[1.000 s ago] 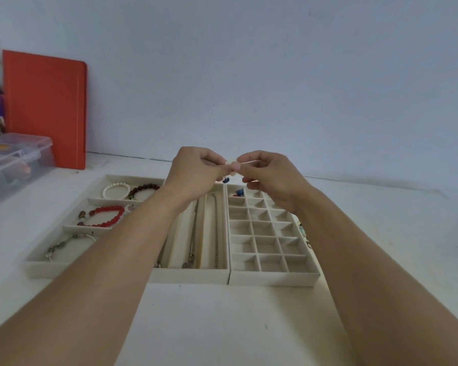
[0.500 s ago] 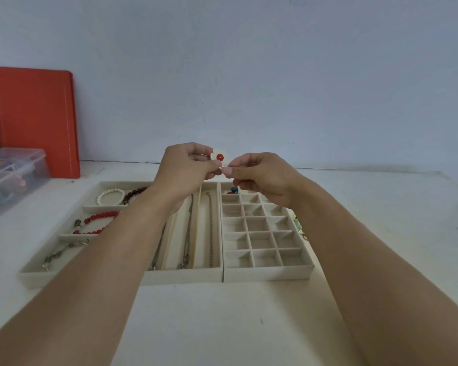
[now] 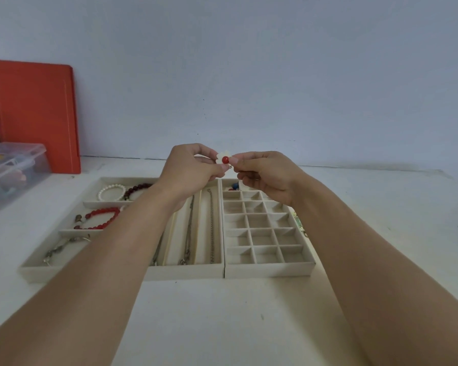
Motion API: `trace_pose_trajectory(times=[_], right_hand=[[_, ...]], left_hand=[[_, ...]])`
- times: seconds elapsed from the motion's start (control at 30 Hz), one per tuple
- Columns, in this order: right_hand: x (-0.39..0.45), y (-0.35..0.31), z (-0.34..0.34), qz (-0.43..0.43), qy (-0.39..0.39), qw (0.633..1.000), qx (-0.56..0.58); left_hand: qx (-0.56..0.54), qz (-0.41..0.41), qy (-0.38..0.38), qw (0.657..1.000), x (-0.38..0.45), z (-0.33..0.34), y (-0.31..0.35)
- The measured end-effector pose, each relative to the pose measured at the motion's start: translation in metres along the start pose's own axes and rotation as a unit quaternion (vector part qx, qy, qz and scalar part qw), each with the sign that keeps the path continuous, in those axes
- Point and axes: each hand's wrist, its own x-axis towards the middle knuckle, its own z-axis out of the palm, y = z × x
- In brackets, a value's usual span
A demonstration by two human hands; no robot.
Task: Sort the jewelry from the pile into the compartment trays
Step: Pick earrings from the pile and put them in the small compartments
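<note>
- Both hands are up in the air over the far end of the trays, and they meet in the middle.
- The left hand point(image 3: 189, 169) and the right hand point(image 3: 265, 175) pinch one small thing between thumb and fingers: a little white flower earring point(image 3: 223, 159) with a red ball in its middle.
- The left hand is at 9 o'clock from the flower. The right hand is at 3 o'clock from it.
- Under the hands sits a grid tray point(image 3: 269, 270) with many small square boxes. At its far end, at 12 o'clock, is a small blue bead piece point(image 3: 235, 185). The near boxes look bare.
- Right beside it, at 9 o'clock, is a long-slot tray point(image 3: 185, 272). Thin chain necklaces point(image 3: 211, 225) lie in its slots.
- Further on at 9 o'clock is a bracelet tray point(image 3: 29, 270). A white pearl bracelet point(image 3: 111, 192) and a dark red bead bracelet point(image 3: 138, 190) share the far box. A bright red bead bracelet point(image 3: 101, 219) is in the middle box. A silver bracelet point(image 3: 64, 247) is in the near box.
- A bit of green jewelry point(image 3: 299, 223) peeks out at 3 o'clock of the grid tray, by the right arm.
- All of this is on a white table point(image 3: 222, 320).
- Far off at 10 o'clock, an orange folder point(image 3: 35, 114) stands against the wall. A clear plastic box point(image 3: 11, 173) sits just in front of it.
</note>
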Motion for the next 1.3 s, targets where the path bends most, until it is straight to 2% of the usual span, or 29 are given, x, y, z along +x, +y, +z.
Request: trace_pose_trajectory(times=[0.17,0.27,0.33,0.4,0.53,0.6,0.8,0.93,1.2,1.3], right_hand=[[0.001,0.000,-0.002,-0.007,-0.021,0.999,-0.042],[0.008,-0.001,-0.005,-0.031,0.029,0.995,-0.093],[0.016,-0.003,-0.007,-0.057,0.099,0.968,-0.224],[0.025,-0.007,-0.007,-0.053,0.129,0.928,-0.346],[0.039,-0.014,-0.001,-0.034,0.089,0.873,-0.479],[0.042,-0.015,0.003,-0.024,0.062,0.854,-0.516],[0.059,-0.001,0.010,0.024,0.053,0.842,-0.536],[0.064,0.009,0.009,0.068,0.073,0.863,-0.496],[0.057,0.013,0.005,0.030,0.087,0.883,-0.461],[0.053,0.012,0.004,0.016,0.090,0.877,-0.472]], left_hand=[[0.035,-0.005,-0.007,0.999,0.000,0.000,-0.004],[0.135,0.009,0.021,0.991,0.003,0.000,-0.006],[0.228,-0.002,0.014,0.974,0.003,0.001,-0.009],[0.296,-0.031,-0.025,0.954,0.003,0.003,-0.015],[0.399,-0.062,-0.060,0.913,0.005,0.013,-0.027],[0.415,-0.065,-0.065,0.905,0.004,0.014,-0.029],[0.420,-0.073,-0.079,0.901,0.005,0.012,-0.027],[0.424,-0.072,-0.082,0.899,0.006,0.012,-0.028],[0.428,-0.078,-0.091,0.896,0.008,0.012,-0.028],[0.428,-0.082,-0.092,0.895,0.008,0.013,-0.027]])
